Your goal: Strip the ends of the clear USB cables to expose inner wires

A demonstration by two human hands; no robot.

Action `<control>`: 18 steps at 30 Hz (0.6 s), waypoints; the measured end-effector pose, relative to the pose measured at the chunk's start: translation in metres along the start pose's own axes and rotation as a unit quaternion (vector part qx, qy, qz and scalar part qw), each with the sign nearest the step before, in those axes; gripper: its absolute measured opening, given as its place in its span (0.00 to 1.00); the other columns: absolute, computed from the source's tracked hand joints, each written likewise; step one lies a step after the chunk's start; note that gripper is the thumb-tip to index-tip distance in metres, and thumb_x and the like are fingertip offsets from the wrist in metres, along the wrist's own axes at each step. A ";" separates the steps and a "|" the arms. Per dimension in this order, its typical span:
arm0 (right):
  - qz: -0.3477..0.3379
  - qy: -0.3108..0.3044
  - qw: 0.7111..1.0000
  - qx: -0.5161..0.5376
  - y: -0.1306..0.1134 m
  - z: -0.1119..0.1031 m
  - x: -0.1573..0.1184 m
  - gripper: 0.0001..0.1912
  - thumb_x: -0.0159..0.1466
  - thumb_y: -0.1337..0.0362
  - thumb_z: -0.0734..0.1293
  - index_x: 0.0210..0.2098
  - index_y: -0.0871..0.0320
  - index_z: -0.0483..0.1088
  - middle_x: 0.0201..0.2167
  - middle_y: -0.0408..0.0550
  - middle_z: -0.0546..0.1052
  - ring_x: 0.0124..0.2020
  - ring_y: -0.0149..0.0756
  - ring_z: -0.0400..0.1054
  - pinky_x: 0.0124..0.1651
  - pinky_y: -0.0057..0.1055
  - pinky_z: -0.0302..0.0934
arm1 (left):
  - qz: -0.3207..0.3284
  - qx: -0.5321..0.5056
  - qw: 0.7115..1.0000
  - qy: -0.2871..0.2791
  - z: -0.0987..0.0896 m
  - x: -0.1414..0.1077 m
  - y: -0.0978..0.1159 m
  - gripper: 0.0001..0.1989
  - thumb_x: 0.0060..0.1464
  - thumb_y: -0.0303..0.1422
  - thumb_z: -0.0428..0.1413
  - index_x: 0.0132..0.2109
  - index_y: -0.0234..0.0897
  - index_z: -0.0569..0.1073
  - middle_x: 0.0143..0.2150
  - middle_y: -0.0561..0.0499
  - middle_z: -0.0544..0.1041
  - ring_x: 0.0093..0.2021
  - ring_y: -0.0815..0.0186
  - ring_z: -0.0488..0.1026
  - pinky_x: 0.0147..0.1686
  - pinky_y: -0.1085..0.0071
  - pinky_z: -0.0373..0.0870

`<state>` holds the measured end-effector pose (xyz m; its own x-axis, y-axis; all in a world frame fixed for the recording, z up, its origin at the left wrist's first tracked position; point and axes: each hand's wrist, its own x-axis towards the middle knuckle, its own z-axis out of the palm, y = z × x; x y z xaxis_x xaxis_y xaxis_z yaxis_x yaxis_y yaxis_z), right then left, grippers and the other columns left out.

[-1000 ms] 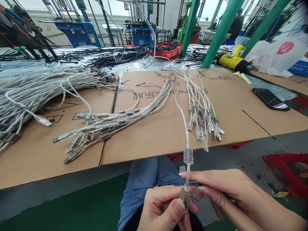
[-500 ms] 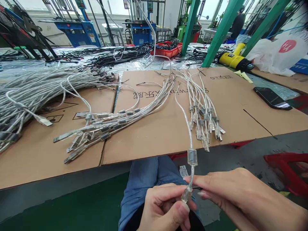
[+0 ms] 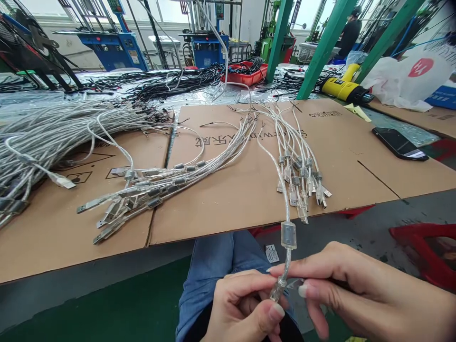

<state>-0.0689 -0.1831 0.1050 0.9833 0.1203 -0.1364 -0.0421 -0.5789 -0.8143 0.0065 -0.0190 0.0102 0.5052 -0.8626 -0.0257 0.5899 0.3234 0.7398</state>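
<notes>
My left hand (image 3: 245, 306) pinches the plug end of a clear-jacketed USB cable (image 3: 288, 263) between thumb and fingers, above my lap. A grey ferrite bead (image 3: 288, 235) in a clear sleeve sits on this cable, just off the cardboard's front edge. The cable's other end lies back on the cardboard. My right hand (image 3: 342, 285) is close beside the plug, its index finger reaching behind the cable. Between its thumb and index finger is something small and thin that I cannot make out. The plug's tip is hidden by my left fingers.
On the cardboard (image 3: 213, 204) lie one bunch of USB cables (image 3: 302, 166) at right and another (image 3: 156, 185) left of centre. A large cable heap (image 3: 53, 133) fills the left. Further back are a phone (image 3: 399, 143), a yellow heat gun (image 3: 342, 89) and a red tray (image 3: 245, 76).
My right thumb has moved away from the index finger, and the fingers below it show more. The ferrite bead has shifted slightly right. My left hand keeps its pinch on the plug.
</notes>
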 end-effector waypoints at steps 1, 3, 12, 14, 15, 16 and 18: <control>0.015 -0.018 0.999 0.045 0.000 -0.001 -0.002 0.15 0.69 0.64 0.57 0.48 0.51 0.72 0.22 0.41 0.77 0.16 0.26 0.66 0.16 0.18 0.59 | -0.010 -0.007 1.000 -0.003 0.001 0.000 0.000 0.09 0.48 0.32 0.60 0.38 0.44 0.80 0.25 0.53 0.74 0.18 0.79 0.69 0.19 0.87 0.69; 0.031 -0.004 0.995 0.100 0.003 0.001 -0.007 0.16 0.69 0.63 0.57 0.53 0.51 0.69 0.25 0.42 0.78 0.15 0.24 0.65 0.13 0.16 0.57 | -0.038 -0.015 0.999 -0.009 0.002 0.000 0.001 0.08 0.50 0.35 0.58 0.36 0.40 0.81 0.22 0.53 0.73 0.17 0.81 0.68 0.20 0.89 0.67; -0.032 0.099 0.994 0.036 0.006 0.014 -0.008 0.12 0.66 0.66 0.60 0.39 0.50 0.75 0.29 0.42 0.79 0.29 0.32 0.74 0.35 0.23 0.69 | -0.065 0.010 0.998 -0.010 0.001 -0.003 0.000 0.14 0.54 0.40 0.53 0.38 0.37 0.80 0.20 0.53 0.71 0.15 0.82 0.63 0.18 0.89 0.63; -0.068 0.106 0.992 0.011 -0.001 0.013 0.001 0.16 0.65 0.69 0.58 0.30 0.54 0.76 0.23 0.43 0.77 0.24 0.32 0.73 0.32 0.23 0.67 | -0.069 0.037 0.997 -0.016 0.001 -0.003 0.001 0.16 0.55 0.41 0.52 0.37 0.35 0.79 0.19 0.53 0.69 0.15 0.82 0.63 0.17 0.88 0.62; -0.068 0.096 0.993 -0.007 -0.004 0.013 0.004 0.16 0.64 0.70 0.57 0.28 0.55 0.75 0.22 0.44 0.76 0.23 0.32 0.72 0.30 0.23 0.67 | -0.070 0.043 0.996 -0.019 0.001 -0.004 0.002 0.17 0.55 0.42 0.51 0.37 0.34 0.79 0.19 0.53 0.68 0.15 0.82 0.62 0.17 0.88 0.62; -0.061 0.081 0.995 -0.023 -0.006 0.012 0.007 0.16 0.63 0.71 0.58 0.28 0.57 0.75 0.22 0.45 0.76 0.23 0.32 0.72 0.30 0.22 0.66 | -0.071 0.046 0.996 -0.020 0.001 -0.004 0.002 0.18 0.54 0.43 0.51 0.37 0.33 0.78 0.19 0.53 0.68 0.15 0.81 0.62 0.16 0.87 0.61; -0.042 0.044 0.997 -0.047 -0.008 0.011 0.008 0.14 0.62 0.73 0.59 0.31 0.58 0.76 0.24 0.45 0.76 0.24 0.32 0.72 0.30 0.21 0.65 | -0.078 0.057 0.995 -0.019 0.001 -0.004 0.002 0.20 0.54 0.44 0.51 0.34 0.31 0.78 0.19 0.53 0.67 0.16 0.80 0.61 0.16 0.87 0.60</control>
<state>-0.0625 -0.1684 0.1040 0.9947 0.1020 -0.0162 0.0536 -0.6437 -0.7634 0.0048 -0.0153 0.0128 0.3879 -0.9136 -0.1224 0.5824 0.1400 0.8007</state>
